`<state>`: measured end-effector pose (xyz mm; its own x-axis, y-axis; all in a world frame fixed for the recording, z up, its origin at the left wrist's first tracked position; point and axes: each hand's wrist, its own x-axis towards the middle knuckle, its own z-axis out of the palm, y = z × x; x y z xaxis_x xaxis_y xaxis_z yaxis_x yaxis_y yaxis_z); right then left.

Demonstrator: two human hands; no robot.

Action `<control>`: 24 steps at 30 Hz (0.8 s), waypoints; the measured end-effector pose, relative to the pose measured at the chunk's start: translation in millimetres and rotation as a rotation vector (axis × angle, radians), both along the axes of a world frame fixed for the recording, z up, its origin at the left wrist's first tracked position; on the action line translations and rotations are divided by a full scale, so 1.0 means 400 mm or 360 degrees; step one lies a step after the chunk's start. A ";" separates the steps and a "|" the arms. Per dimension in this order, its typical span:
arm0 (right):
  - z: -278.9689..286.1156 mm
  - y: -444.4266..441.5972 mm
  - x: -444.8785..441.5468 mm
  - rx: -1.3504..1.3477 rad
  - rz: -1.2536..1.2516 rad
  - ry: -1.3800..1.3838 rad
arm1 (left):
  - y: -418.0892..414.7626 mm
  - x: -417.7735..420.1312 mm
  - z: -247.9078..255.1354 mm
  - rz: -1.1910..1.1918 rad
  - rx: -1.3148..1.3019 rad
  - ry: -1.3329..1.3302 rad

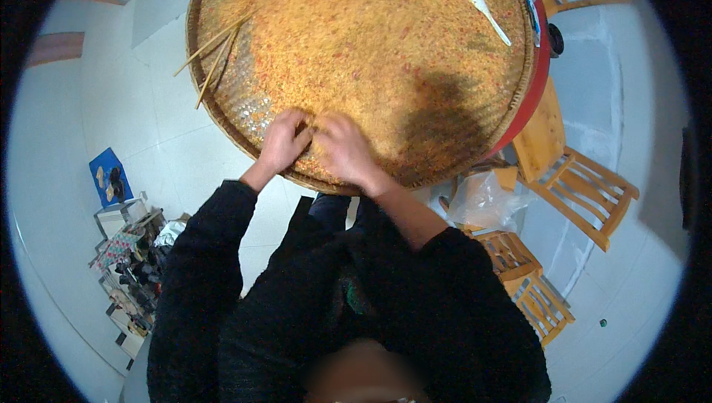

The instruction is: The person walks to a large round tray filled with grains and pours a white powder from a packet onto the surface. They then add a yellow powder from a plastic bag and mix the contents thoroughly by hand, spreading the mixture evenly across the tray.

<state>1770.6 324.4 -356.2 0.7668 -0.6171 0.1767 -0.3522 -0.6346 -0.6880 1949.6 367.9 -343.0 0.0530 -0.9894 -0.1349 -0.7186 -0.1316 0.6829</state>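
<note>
A wide round woven bamboo tray [520, 97] lies before me, spread with small yellow-orange bits [345, 41] mixed with red pieces. Near its front edge, my left hand [285, 138] touches the bits with bent fingers. Close beside it on the right, my right hand [344, 147] is blurred, its fingers down in the bits. Whether either hand holds any bits cannot be made out. Thin wooden sticks [214, 60] lie across the tray's left rim. A white plastic spatula or rice paddle [489, 18] rests on the bits at the upper right.
Under the tray shows a red round surface [525, 116]. Wooden chairs [589, 191] stand on the right, with a clear plastic bag [486, 202] near them. A cluttered shoe rack [130, 269] and a blue board or box [109, 177] are at the left. My legs are below the front rim.
</note>
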 end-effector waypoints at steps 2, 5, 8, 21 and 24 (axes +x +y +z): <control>-0.037 0.047 -0.027 -0.0146 0.0266 0.0214 | 0.051 -0.024 0.006 -0.0090 -0.0052 -0.0070; -0.061 0.005 -0.143 -0.0302 0.0542 0.0200 | 0.104 -0.058 0.028 -0.0572 -0.0035 -0.0229; -0.112 -0.112 -0.312 -0.0543 0.0402 0.0396 | 0.106 -0.069 0.013 -0.0791 -0.0001 -0.0421; -0.090 -0.017 -0.225 -0.0020 -0.0010 0.0063 | 0.004 -0.171 0.010 -0.0465 -0.0037 -0.0337; -0.112 -0.141 -0.216 -0.0486 0.0516 0.0381 | -0.008 -0.189 -0.017 -0.0664 -0.0005 -0.0488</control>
<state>1684.1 267.9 -401.0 0.9515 -0.2881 0.1079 -0.2288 -0.8972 -0.3777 1873.8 364.7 -349.8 -0.3098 -0.9351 -0.1722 -0.8766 0.2107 0.4327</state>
